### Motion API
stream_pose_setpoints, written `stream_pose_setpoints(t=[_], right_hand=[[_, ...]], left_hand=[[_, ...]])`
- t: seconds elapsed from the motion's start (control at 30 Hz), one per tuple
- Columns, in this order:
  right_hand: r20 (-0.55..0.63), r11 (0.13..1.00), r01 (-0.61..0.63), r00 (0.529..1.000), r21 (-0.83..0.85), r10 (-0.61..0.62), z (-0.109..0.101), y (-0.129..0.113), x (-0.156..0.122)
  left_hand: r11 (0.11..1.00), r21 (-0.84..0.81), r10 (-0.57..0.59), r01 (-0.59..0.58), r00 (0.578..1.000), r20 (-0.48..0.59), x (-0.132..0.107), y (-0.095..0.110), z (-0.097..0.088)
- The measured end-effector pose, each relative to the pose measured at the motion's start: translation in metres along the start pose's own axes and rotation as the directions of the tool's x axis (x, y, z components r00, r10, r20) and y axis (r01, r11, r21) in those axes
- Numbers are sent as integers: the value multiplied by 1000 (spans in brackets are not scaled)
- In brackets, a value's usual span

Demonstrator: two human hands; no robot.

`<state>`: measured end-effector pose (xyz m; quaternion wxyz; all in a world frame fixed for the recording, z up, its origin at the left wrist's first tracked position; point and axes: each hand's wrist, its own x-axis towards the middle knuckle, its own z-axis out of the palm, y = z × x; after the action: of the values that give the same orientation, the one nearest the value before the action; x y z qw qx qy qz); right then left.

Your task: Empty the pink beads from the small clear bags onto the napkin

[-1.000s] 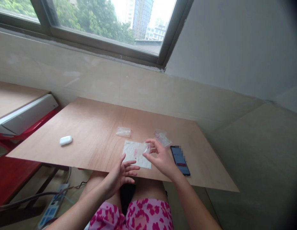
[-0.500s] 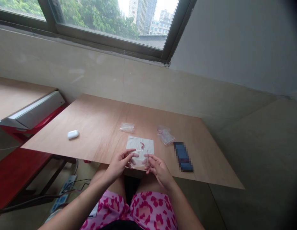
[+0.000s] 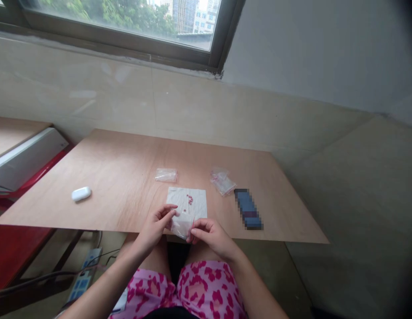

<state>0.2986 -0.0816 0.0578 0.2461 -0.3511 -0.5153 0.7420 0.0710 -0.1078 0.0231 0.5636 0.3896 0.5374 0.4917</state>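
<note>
Head view, clear plastic bag (image 3: 181, 228) pinched between my left hand (image 3: 155, 227) and right hand (image 3: 210, 237), fingers closed, bag crumpled, see-through, over white paper (image 3: 175, 199)

Window (image 3: 102, 17) daylight, soft shadows, dark corners

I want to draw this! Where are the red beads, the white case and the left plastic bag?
Red beads (image 3: 190, 200): head view, middle of the cluster.
White earbud case (image 3: 81, 193): head view, middle of its top.
Left plastic bag (image 3: 166, 175): head view, middle of the bag.
</note>
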Motion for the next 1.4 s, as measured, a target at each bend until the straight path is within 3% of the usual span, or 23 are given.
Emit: stream_pose_setpoints(t=[0.1, 0.27, 0.33, 0.43, 0.5, 0.67, 0.87, 0.97, 1.1, 1.2, 1.3, 1.4], right_hand=[[9, 1000, 11, 1000, -6, -11, 3, 0, 0], [-43, 1000, 6, 999, 10, -6, 4, -1, -1], [-30, 1000, 15, 999, 15, -15, 7, -1, -1], [14, 1000, 1, 1000, 21, -2, 15, 3, -2], [60, 1000, -9, 998, 14, 8, 20, 5, -3], [142, 999, -33, 989, -43, 39, 24, 1, -8], [90, 997, -51, 994, -60, 56, 22, -2, -11], [25, 991, -32, 999, -131, 35, 24, 2, -11], [-84, 928, 6, 996, -372, -40, 28, 8, -9], [-169, 853, 26, 977, -521, -133, 29, 11, -7], [-244, 817, 34, 947, -575, -211, 27, 15, -4], [-293, 847, 4, 938, -531, -187, 24, 17, -3]], left_hand=[[998, 61, 22, -23, 999, 26, 0, -3, 0], [922, 300, 243, -244, 969, 42, -10, 4, 6], [914, 325, 200, -243, 967, 160, -18, 11, 11], [960, 252, 26, -123, 933, 360, -30, 16, 20], [972, 220, -11, -84, 918, 396, -35, 13, 25], [982, 190, -72, -7, 909, 410, -39, 6, 28], [990, 136, -24, -36, 908, 418, -37, 13, 24], [954, 279, -11, -108, 919, 394, -37, 15, 24], [778, 589, 0, -220, 937, 350, -38, 13, 27], [676, 690, 47, -260, 949, 312, -39, 11, 28], [650, 705, 128, -284, 955, 267, -37, 11, 26], [712, 649, 141, -270, 959, 244, -33, 12, 24]])
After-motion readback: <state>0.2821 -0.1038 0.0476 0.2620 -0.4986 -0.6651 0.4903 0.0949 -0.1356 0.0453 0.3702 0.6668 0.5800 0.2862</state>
